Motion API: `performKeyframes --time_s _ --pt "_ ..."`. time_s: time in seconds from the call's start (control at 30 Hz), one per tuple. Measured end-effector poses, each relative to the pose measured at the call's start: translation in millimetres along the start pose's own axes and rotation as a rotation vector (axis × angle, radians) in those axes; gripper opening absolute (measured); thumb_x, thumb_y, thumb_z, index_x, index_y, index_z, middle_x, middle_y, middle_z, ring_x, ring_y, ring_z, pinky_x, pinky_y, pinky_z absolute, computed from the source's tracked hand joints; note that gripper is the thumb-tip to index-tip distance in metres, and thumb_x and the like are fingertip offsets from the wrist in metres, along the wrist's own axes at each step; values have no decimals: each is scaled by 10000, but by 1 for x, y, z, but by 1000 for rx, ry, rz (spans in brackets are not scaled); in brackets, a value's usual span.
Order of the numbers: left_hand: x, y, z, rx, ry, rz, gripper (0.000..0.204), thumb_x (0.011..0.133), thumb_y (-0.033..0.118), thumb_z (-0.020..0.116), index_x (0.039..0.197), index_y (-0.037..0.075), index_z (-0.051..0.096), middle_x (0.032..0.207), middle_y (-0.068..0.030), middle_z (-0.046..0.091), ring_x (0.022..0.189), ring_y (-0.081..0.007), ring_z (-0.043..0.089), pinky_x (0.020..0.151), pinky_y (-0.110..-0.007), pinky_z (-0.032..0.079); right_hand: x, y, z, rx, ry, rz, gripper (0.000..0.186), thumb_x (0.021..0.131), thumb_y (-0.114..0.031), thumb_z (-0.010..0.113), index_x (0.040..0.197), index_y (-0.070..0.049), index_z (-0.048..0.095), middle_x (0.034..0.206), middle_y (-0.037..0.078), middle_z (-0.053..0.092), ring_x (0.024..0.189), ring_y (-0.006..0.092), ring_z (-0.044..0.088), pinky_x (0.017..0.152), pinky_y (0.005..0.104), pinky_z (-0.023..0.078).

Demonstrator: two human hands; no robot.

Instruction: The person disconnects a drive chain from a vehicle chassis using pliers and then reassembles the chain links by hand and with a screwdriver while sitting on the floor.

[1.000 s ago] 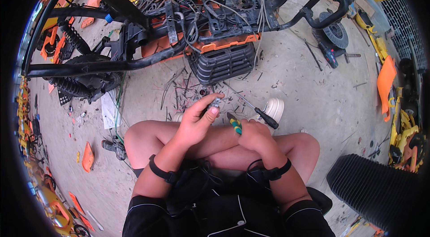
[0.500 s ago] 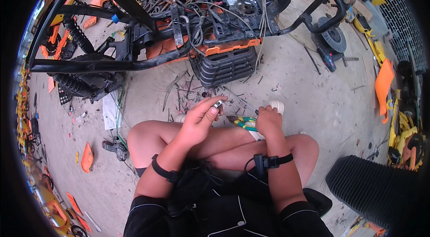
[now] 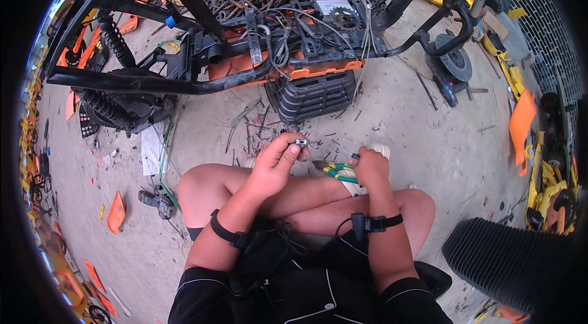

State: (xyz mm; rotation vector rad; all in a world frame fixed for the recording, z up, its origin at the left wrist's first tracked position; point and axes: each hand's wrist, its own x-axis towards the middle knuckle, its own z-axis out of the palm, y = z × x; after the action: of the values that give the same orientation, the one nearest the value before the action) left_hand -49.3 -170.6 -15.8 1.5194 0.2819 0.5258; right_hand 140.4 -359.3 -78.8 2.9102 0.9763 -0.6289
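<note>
My left hand (image 3: 275, 163) is closed in a pinch around a small silver metal fitting (image 3: 301, 143), whose exact kind I cannot make out. My right hand (image 3: 372, 168) is closed on a screwdriver (image 3: 354, 155); its thin shaft points toward the left hand and looks smeared by motion. A gap separates the shaft from the fitting. Below the right hand, pliers (image 3: 340, 173) with green and yellow handles lie by my shoe (image 3: 380, 150). Ahead of both hands stands a black vehicle frame (image 3: 202, 87) with cables and a ribbed black plastic part (image 3: 318, 98).
Cut scraps litter the concrete floor before me. At the far right lies a cordless drill (image 3: 449, 90) beside a wheel (image 3: 454, 60). A ribbed black object (image 3: 502, 263) stands at my lower right. Another power tool (image 3: 160, 203) and an orange panel (image 3: 116, 214) lie left.
My right hand has turned slightly and moved a little right, swinging the screwdriver. In my left fingers, the fitting now lies more level. The view has shifted slightly.
</note>
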Motion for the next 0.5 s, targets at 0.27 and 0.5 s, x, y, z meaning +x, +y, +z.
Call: performKeyframes --time_s 0.27,0.5 --pt "13 22 -12 480 171 96 167 999 74 554 1128 9 637 972 -147 635 897 -312 599 833 -382 480 -42 15 -67 548 117 -185 231 835 -153 766 1000 -19 675 976 135 703 842 304 668 756 376 518" --pt "17 20 -20 569 171 105 159 966 39 578 1111 18 641 938 -146 620 896 -329 580 830 -390 469 -40 39 -90 847 217 -336 257 753 -2 795 987 -17 692 904 106 667 845 266 636 760 342 511"
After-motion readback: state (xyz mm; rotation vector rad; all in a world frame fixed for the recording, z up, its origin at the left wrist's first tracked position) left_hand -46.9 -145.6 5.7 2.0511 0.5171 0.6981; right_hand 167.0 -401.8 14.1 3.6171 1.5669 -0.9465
